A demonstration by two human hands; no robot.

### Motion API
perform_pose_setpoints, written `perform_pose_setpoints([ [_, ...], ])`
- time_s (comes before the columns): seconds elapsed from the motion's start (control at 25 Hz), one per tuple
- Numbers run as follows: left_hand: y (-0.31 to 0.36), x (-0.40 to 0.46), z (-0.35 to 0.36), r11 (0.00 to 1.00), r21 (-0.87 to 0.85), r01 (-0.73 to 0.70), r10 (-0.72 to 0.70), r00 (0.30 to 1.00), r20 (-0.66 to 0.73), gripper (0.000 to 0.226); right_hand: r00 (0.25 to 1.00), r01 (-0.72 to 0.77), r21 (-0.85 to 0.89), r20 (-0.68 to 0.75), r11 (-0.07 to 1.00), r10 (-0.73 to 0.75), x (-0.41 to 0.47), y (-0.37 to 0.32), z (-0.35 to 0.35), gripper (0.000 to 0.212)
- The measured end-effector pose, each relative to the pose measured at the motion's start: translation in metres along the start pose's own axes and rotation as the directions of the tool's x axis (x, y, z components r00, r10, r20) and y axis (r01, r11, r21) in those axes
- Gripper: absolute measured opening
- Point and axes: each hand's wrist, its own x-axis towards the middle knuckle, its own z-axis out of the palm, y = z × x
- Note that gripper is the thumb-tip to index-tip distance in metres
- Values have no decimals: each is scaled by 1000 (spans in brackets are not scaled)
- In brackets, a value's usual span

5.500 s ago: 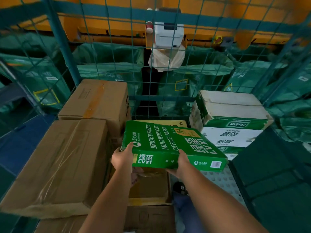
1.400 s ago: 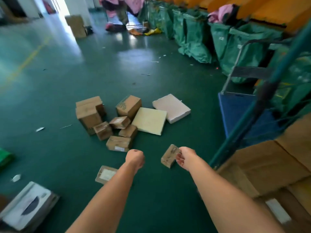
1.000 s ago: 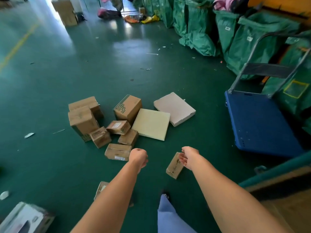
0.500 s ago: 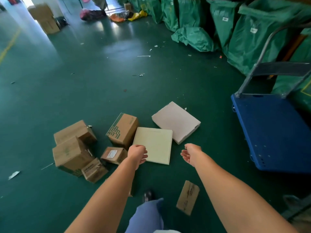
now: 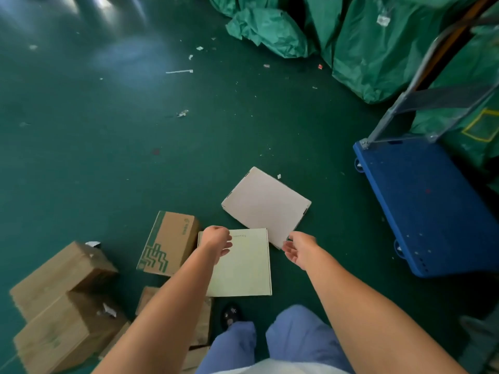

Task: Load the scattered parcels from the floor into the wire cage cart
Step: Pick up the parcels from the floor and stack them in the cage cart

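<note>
Parcels lie scattered on the green floor. A flat pale-green box (image 5: pixel 243 268) lies straight below my hands, with a flat white box (image 5: pixel 266 205) just beyond it. A brown carton with green print (image 5: pixel 168 242) stands to its left, and two larger brown cartons (image 5: pixel 59 300) sit at the lower left. My left hand (image 5: pixel 217 240) hovers over the pale-green box's far left corner, fingers loosely curled and holding nothing. My right hand (image 5: pixel 298 248) reaches beside the box's right edge, palm open, fingers relaxed. The wire cage cart is out of view.
A blue platform trolley (image 5: pixel 429 209) with a metal handle stands at the right. Green mail sacks (image 5: pixel 378 44) line the far right. Small brown parcels (image 5: pixel 201 319) lie under my left forearm. My legs and a shoe (image 5: pixel 229 315) show at the bottom. Paper scraps dot the floor.
I turned from the cage, where I set down a green paper box, and walked to the pile. Both hands have moved down over the pale-green flat box; the right hand has opened.
</note>
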Motion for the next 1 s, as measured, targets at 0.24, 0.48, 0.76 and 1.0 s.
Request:
perform_pose_setpoints([
  [0.24,80,88,29,990,134,39,-46,997,54,26,995,-80,47,-52,996,82,65,-72,36,14],
  [0.48,114,210,79,967,225,124,-132,991,20,21,978,-181,-58,-114,982,174,209,-119,66,10],
  [0.76,28,425,152,916,350,194,-200,980,-19,11,950,-293,-170,-165,941,266,436,-51,110,15],
  [1.0,-90,536,199,861,479,174,-184,983,-27,33,953,-304,-231,-71,924,296,543,58,154,47],
])
